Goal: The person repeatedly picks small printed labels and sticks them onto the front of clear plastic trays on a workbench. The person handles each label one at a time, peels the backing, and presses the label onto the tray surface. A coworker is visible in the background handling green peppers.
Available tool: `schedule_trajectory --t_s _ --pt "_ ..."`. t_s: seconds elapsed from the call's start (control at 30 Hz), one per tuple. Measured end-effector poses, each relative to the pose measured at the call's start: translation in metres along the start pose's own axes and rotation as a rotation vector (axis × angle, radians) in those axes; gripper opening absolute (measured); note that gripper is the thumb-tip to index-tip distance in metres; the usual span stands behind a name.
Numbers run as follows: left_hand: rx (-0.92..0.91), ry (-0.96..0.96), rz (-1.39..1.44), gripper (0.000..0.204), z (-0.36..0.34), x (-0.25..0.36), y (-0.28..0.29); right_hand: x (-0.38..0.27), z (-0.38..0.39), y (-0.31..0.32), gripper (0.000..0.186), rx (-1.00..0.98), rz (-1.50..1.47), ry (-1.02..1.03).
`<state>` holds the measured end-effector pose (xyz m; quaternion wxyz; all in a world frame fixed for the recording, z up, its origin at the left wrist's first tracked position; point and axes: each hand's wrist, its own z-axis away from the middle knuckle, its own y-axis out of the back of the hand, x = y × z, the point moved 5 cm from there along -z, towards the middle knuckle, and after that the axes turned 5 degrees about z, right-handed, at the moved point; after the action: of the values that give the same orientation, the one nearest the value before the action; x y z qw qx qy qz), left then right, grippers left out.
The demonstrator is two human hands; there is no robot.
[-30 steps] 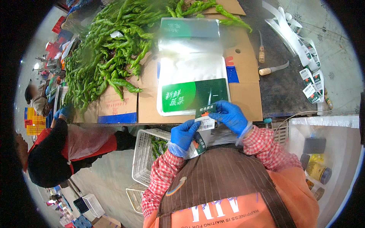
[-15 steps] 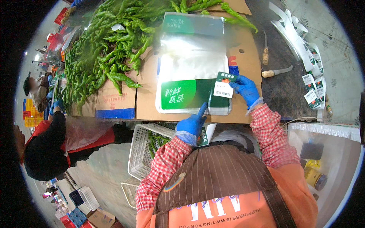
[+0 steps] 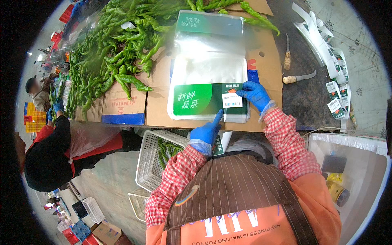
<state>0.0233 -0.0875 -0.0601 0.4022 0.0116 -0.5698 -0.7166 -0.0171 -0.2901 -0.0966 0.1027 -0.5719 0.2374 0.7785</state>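
A stack of clear plastic bags (image 3: 204, 69) with green printed bands lies in front of me. My right hand (image 3: 253, 96), gloved blue, pinches the right edge of a green-and-white label (image 3: 231, 101), which lies against the lower band near its right end. My left hand (image 3: 206, 134), also gloved, is just below the bags, index finger stretched up onto the band, other fingers curled on a strip of labels (image 3: 223, 143) that hangs beneath the table edge.
Green peppers (image 3: 122, 61) are heaped on cardboard (image 3: 261, 114) at left. Two curved knives (image 3: 295, 79) and long label strips (image 3: 339, 100) lie at right. A white crate (image 3: 149, 151) with peppers stands below. A co-worker (image 3: 49, 159) and another person (image 3: 38, 94) are at left.
The hands have separated: my right hand carried a label up and right, then slightly left onto the bag's band. My left index finger has extended upward onto the band.
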Motion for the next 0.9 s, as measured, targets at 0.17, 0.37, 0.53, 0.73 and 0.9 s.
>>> schedule_trajectory --t_s 0.17,0.37,0.53,0.73,0.9 --pt "0.018 -0.012 0.014 0.051 0.0 0.0 0.0 -0.001 0.001 0.001 0.023 0.022 0.039 0.016" --pt "0.013 -0.01 0.0 0.05 -0.001 -0.001 -0.001 -0.006 0.005 0.002 0.024 0.079 0.146 0.039" --pt "0.045 0.002 -0.014 0.052 -0.004 0.002 0.002 -0.013 0.008 0.002 0.024 0.102 0.209 0.042" --pt "0.01 -0.036 0.003 0.055 -0.02 0.009 -0.001 -0.026 0.014 0.0 0.023 0.122 0.321 0.038" --pt "-0.005 -0.044 -0.035 0.054 -0.024 0.009 -0.003 -0.041 0.014 -0.004 0.021 0.129 0.641 0.024"
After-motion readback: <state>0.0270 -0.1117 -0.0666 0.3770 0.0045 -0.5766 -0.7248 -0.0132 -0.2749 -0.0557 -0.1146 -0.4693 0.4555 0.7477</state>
